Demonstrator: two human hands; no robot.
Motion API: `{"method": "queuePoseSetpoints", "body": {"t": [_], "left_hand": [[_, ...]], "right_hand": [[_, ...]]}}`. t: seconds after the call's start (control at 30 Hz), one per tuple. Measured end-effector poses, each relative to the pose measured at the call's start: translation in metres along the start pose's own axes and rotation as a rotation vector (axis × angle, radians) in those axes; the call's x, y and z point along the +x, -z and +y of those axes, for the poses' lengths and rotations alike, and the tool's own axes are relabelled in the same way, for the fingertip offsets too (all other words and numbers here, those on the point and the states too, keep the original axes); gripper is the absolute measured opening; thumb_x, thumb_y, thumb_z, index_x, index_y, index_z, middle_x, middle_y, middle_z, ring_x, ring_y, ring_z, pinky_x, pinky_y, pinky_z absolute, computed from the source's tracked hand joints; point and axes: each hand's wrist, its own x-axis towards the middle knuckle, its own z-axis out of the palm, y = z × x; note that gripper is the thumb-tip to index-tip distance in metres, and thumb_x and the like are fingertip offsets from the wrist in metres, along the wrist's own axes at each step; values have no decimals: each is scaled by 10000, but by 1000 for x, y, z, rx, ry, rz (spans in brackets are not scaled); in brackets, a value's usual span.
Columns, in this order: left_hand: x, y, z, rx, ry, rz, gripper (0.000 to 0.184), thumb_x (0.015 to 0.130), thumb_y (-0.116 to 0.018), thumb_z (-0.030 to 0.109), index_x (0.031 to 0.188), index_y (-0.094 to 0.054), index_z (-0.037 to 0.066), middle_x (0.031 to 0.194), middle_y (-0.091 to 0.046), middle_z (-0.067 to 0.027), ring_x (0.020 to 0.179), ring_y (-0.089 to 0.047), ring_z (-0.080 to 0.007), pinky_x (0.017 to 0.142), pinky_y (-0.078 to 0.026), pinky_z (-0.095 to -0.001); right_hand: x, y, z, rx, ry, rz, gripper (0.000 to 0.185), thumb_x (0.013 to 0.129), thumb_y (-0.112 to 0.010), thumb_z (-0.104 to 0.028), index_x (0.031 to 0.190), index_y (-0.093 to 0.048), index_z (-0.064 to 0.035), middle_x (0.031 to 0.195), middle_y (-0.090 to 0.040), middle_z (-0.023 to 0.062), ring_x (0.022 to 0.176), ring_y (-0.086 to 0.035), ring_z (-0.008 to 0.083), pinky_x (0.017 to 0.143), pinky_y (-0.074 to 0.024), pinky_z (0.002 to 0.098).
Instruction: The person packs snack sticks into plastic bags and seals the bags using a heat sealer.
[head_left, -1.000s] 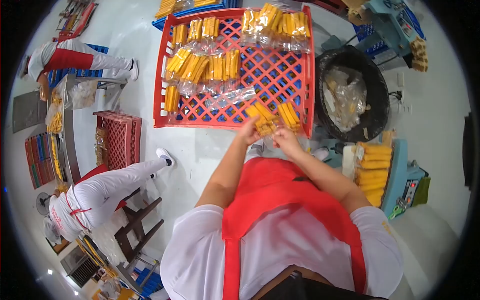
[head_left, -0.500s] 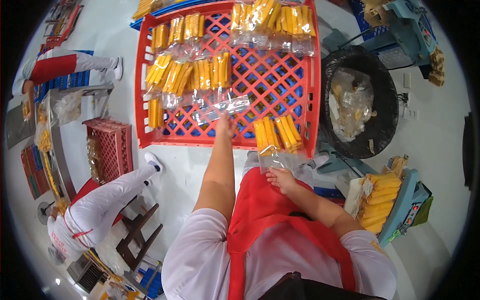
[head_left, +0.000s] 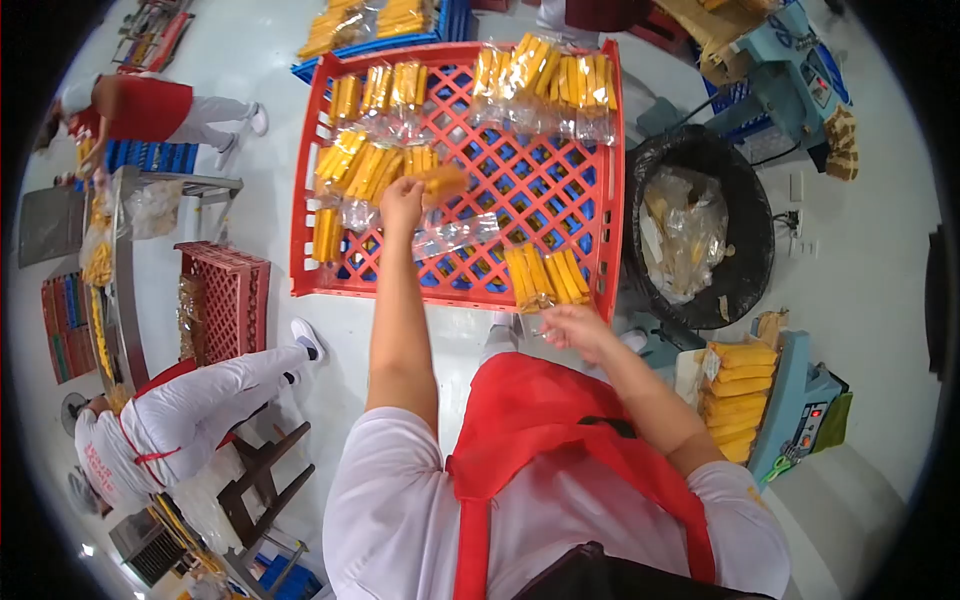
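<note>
Yellow-stick packs [head_left: 566,275] lay in the near right corner of the red crate [head_left: 612,190], the right hand [head_left: 578,330] pinching clear wrapping [head_left: 544,301] there. The left hand [head_left: 402,203] gripped a motion-blurred pack [head_left: 443,182] over the middle row [head_left: 368,172], leaving both hands occupied.

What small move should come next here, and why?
Probably the left hand should carry its blurred yellow pack to the red crate's near right corner: it grips that pack, while the right hand pinches clear wrapping beside the yellow sticks there.
</note>
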Motion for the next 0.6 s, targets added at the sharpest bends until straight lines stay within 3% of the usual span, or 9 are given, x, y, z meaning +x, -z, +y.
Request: {"method": "queuePoseSetpoints", "body": {"t": [0.03,0.1,0.17,0.23,0.33,0.4,0.5,0.57,0.6], "left_hand": [[-9,29,43,-2,-16,19,137,759,-576,141,792,-594,9,672,-558,-8,620,-493,-82,583,-393,-232],[-34,83,119,318,-96,-456,128,748,-582,124,791,-597,5,709,-568,-23,669,-511,-98,610,-400,-234],[-75,135,203,305,-326,-620,160,742,-583,165,793,-604,15,736,-599,-91,696,-559,-203,666,-424,-297],[-97,167,254,179,-633,-773,104,752,-575,121,753,-595,19,742,-574,-62,747,-526,-183,697,-402,-282],[-121,195,305,111,-840,-863,84,748,-585,107,743,-593,23,768,-548,-43,797,-496,-168,719,-383,-277],[-130,192,326,37,-949,-816,70,751,-573,83,747,-586,14,780,-519,-41,789,-474,-155,710,-374,-271],[-139,175,347,-20,-1143,-737,84,762,-554,53,821,-577,-3,881,-506,-63,853,-464,-150,743,-370,-266],[-155,152,355,-267,-1059,-249,193,739,-607,119,914,-594,37,1016,-503,-93,948,-471,-191,825,-367,-283],[-162,146,355,-194,-1064,-34,379,761,-585,128,1120,-494,52,1169,-431,-121,1053,-429,-206,889,-333,-289]], "right_hand": [[-6,-3,-21,-38,76,8,185,804,-533,-193,949,-522,-79,795,-572,10,622,-532,82,521,-427,202],[-19,-7,-56,-32,190,-19,260,803,-542,-214,1027,-505,-88,918,-560,30,747,-537,105,614,-440,245],[-18,-9,-79,-76,345,-25,317,799,-547,-245,1072,-488,-95,989,-536,45,812,-526,123,687,-433,285],[-31,-16,-95,-115,487,-17,374,795,-553,-276,1116,-471,-103,1060,-512,60,877,-516,141,760,-425,324],[-63,-44,-112,59,501,-236,505,775,-563,-341,1191,-412,-97,1150,-464,84,1010,-476,193,879,-368,389],[-73,-56,-117,337,380,-851,587,752,-578,-371,1223,-372,-87,1172,-454,92,1058,-461,234,917,-340,421],[-110,-66,-119,419,463,-982,667,749,-558,-412,1264,-301,-75,1206,-423,123,1049,-472,266,889,-368,426],[-134,-74,-129,443,528,-1016,690,750,-553,-414,1275,-278,-61,1217,-412,140,1026,-491,282,867,-391,418],[-140,-73,-134,429,642,-870,688,752,-554,-405,1275,-276,-57,1214,-414,141,1023,-494,274,866,-394,400]]}}
